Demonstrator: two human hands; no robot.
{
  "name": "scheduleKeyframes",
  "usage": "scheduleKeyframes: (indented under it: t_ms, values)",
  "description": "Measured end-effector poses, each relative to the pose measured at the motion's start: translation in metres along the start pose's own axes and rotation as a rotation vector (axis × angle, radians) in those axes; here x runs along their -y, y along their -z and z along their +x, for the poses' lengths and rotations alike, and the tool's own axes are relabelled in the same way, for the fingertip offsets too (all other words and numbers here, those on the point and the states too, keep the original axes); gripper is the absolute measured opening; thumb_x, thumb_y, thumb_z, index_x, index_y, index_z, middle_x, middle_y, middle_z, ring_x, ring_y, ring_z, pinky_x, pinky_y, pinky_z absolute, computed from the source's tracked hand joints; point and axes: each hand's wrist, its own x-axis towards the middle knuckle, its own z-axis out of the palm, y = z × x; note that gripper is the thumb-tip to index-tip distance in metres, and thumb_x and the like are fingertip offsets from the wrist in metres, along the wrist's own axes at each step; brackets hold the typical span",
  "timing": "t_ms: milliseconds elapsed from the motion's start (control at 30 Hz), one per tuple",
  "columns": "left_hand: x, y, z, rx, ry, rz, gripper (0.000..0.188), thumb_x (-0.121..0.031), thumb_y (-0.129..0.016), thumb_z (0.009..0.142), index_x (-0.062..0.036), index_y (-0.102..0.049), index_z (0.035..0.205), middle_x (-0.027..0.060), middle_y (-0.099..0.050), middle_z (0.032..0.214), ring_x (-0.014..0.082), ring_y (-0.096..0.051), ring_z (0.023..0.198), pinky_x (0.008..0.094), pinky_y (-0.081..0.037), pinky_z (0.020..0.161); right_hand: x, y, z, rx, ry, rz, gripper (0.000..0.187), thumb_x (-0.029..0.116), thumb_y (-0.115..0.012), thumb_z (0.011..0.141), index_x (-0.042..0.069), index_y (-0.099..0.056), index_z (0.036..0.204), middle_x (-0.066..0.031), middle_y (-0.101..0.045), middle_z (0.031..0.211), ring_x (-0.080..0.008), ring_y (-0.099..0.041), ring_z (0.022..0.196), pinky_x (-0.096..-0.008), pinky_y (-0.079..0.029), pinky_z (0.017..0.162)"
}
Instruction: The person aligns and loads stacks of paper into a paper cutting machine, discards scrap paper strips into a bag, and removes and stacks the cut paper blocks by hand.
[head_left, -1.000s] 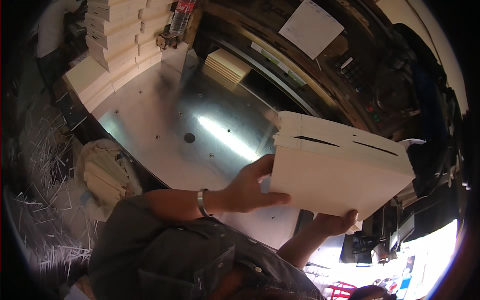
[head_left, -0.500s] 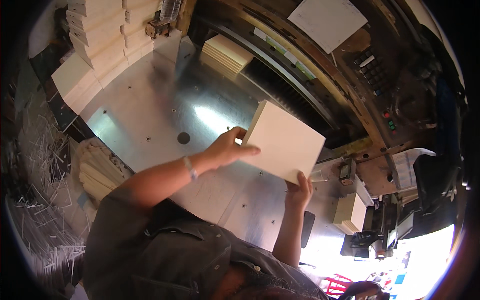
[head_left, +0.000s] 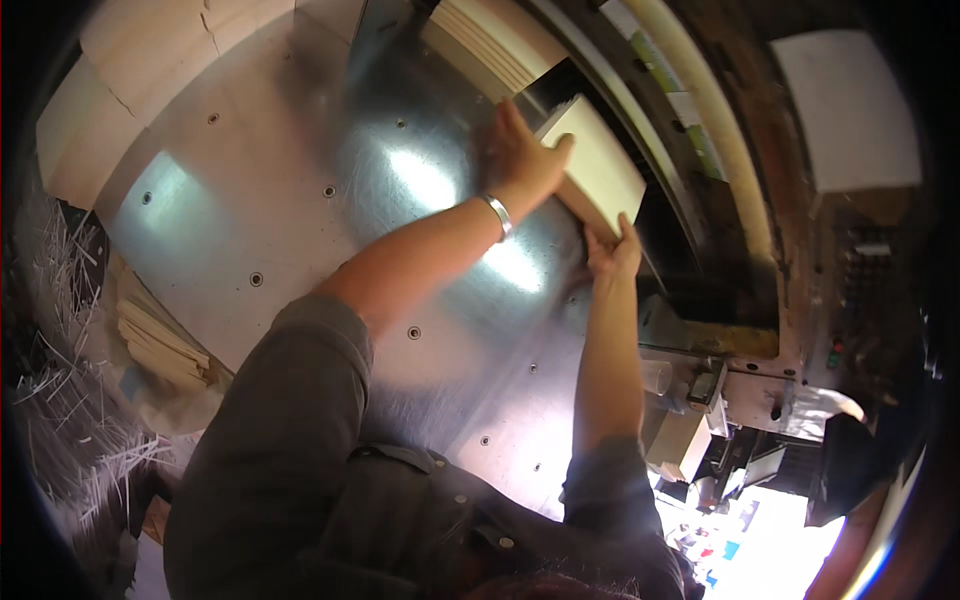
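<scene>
A thick cream block of paper (head_left: 600,165) is held at the far side of the metal table (head_left: 300,250), by the dark slot of a large machine. My left hand (head_left: 532,158) grips its left end, thumb on the top face; the other fingers are partly hidden and a little blurred. At the block's near right corner, my right hand (head_left: 614,252) holds on, thumb up along its edge and fingers below. Just beyond my left hand lies a cream paper stack (head_left: 495,45) in several layers, against the machine.
Tall paper piles (head_left: 95,120) line the table's far left edge. Shredded paper strips (head_left: 60,400) heap up at the left, near folded cream sheets (head_left: 165,335). A white sheet (head_left: 845,105) and a dark keypad (head_left: 872,258) are on the machine at right. Another paper stack (head_left: 680,445) stands lower right.
Both hands have carried the paper block away from my body, toward the machine slot, and tilted it. My arms are stretched further out. The whole view has shifted and turned.
</scene>
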Motion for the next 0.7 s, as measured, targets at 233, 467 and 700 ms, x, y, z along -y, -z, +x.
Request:
scheduleKeyframes:
  t_ms: [233, 467, 700]
  values:
    - [0.034, -0.074, -0.01, 0.196, -0.061, -0.293, 0.115, -0.042, -0.068, 0.093, 0.0086, 0.012, 0.158, 0.0368, 0.012, 0.165, 0.0489, 0.003, 0.156, 0.0486, -0.009, 0.128, 0.004, -0.049, 0.087, 0.153, -0.056, 0.029, 0.044, 0.023, -0.06, 0.1, -0.009, -0.051, 0.129, -0.0257, -0.061, 0.124, -0.0401, -0.065, 0.109, -0.0538, -0.059, 0.095]
    - [0.029, -0.099, 0.013, 0.133, -0.076, -0.294, 0.108, -0.036, -0.072, 0.091, 0.0162, -0.002, 0.155, 0.0361, -0.001, 0.162, 0.0522, -0.013, 0.152, 0.0477, -0.021, 0.126, 0.014, -0.068, 0.097, 0.15, 0.09, -0.099, 0.041, 0.024, -0.053, 0.103, -0.005, -0.051, 0.132, -0.0265, -0.054, 0.132, -0.0405, -0.06, 0.118, -0.0541, -0.058, 0.097]
    - [0.046, -0.103, 0.017, 0.154, -0.136, -0.381, 0.105, -0.041, -0.065, 0.095, 0.0199, -0.002, 0.153, 0.0374, 0.002, 0.161, 0.0517, -0.009, 0.152, 0.0498, -0.019, 0.125, -0.001, -0.071, 0.086, 0.162, 0.145, -0.081, 0.042, 0.022, -0.058, 0.1, -0.007, -0.052, 0.13, -0.0254, -0.061, 0.128, -0.0388, -0.064, 0.114, -0.0513, -0.058, 0.096]
